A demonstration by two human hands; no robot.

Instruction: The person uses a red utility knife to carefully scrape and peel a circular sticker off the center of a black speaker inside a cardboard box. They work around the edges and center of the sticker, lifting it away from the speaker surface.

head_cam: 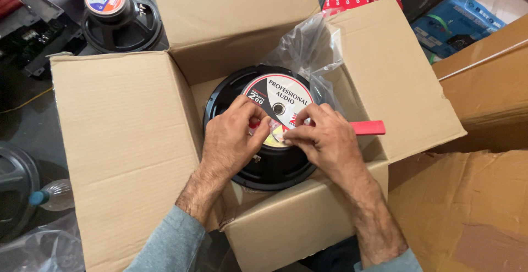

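— Nearest to us, what do you see?

— Two grey sleeves [165, 244], then the near flap of the open cardboard box [297, 217]. Both forearms reach over that flap into the box.

— And the hands?

— The left hand [234, 134] and the right hand [324, 137] meet over the middle of the black loudspeaker [269, 123], which lies magnet up inside the box. Fingertips of both are pinched on a small pale scrap, a sticker or tag [278, 136], at the lower edge of the round printed label; I can't tell exactly what it is. A red flat tool [367, 127] sticks out past the right hand; whether that hand holds it I cannot tell.

— How should one work there?

— I'd judge: keep the pinch light, steady the speaker with the left palm, and pull flat along the label rather than upward.

— Beyond that?

— Clear plastic wrap [308, 44] bunched against the right flap, the far flap standing up, and farther off on the floor another loudspeaker [121, 16], a plastic bottle [52, 195] to the left, and red and blue cartons [456, 22].
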